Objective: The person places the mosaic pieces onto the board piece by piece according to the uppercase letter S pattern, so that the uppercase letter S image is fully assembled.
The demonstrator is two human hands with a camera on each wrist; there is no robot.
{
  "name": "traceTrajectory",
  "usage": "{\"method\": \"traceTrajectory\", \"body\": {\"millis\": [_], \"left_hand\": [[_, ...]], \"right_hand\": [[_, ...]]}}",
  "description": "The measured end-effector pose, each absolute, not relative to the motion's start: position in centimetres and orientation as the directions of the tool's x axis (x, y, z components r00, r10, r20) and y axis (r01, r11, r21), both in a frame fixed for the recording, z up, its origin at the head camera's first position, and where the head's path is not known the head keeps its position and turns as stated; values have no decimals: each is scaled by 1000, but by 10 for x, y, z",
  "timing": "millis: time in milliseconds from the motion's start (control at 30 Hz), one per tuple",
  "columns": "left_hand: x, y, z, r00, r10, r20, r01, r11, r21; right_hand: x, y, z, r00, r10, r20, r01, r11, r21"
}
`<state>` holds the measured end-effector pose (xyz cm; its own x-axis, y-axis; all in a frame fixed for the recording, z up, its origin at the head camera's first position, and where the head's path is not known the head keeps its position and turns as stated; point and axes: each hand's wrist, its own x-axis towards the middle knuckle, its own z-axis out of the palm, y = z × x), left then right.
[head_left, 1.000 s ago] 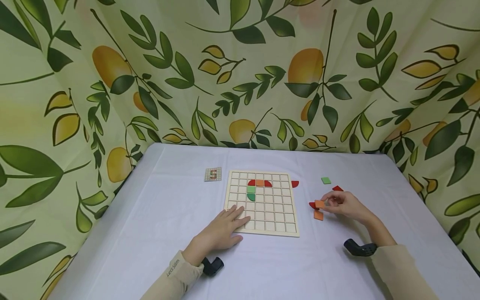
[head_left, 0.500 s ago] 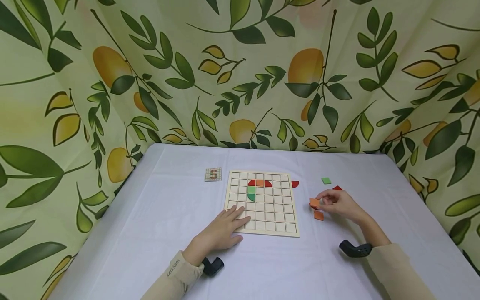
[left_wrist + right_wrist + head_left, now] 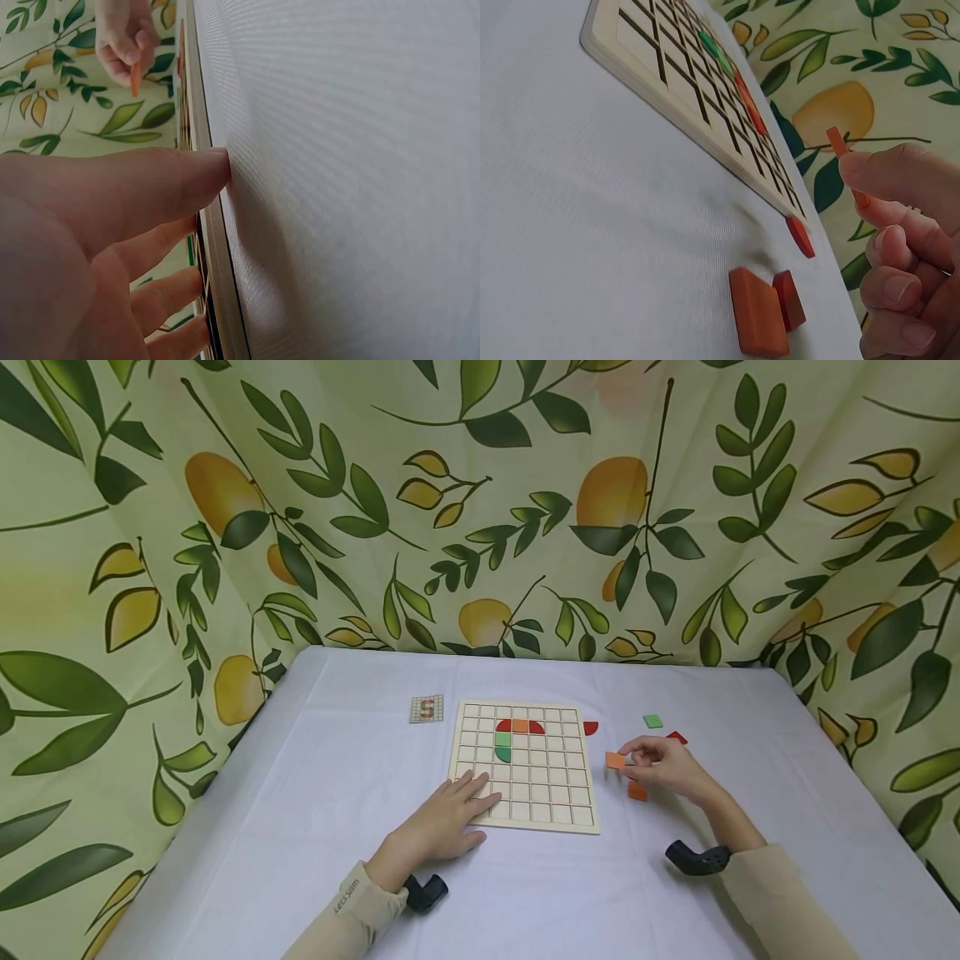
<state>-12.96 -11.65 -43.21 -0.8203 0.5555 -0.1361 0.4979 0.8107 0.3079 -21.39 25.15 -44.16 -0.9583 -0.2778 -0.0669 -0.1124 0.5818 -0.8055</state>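
Observation:
My right hand (image 3: 663, 767) pinches a square orange tile (image 3: 615, 761) between thumb and fingers, just right of the gridded wooden board (image 3: 539, 792). In the right wrist view the held tile (image 3: 836, 139) stands on edge above the white cloth. My left hand (image 3: 444, 820) rests with spread fingers on the board's near left corner; its thumb (image 3: 202, 176) lies along the edge in the left wrist view. On the board sit two red quarter-round tiles, an orange square (image 3: 520, 726) between them, a green square (image 3: 502, 739) and a dark green quarter-round (image 3: 502, 754).
Loose tiles lie right of the board: a red quarter-round (image 3: 591, 727), a green square (image 3: 652, 721), a red one (image 3: 677, 737) and an orange square (image 3: 637, 791). Another red piece (image 3: 790, 300) shows beside that orange square. A small pattern card (image 3: 426, 709) lies left of the board.
My right hand has moved left toward the board, carrying the orange tile over a red piece and past the loose orange one. My left hand has stayed in place.

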Motion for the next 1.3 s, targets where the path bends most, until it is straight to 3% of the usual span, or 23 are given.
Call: {"method": "traceTrajectory", "body": {"millis": [1300], "left_hand": [[-132,-116,-437,-830,545,-119,501,823,268]], "right_hand": [[-216,196,-443,-933,-358,-40,-151,488,-859]]}}
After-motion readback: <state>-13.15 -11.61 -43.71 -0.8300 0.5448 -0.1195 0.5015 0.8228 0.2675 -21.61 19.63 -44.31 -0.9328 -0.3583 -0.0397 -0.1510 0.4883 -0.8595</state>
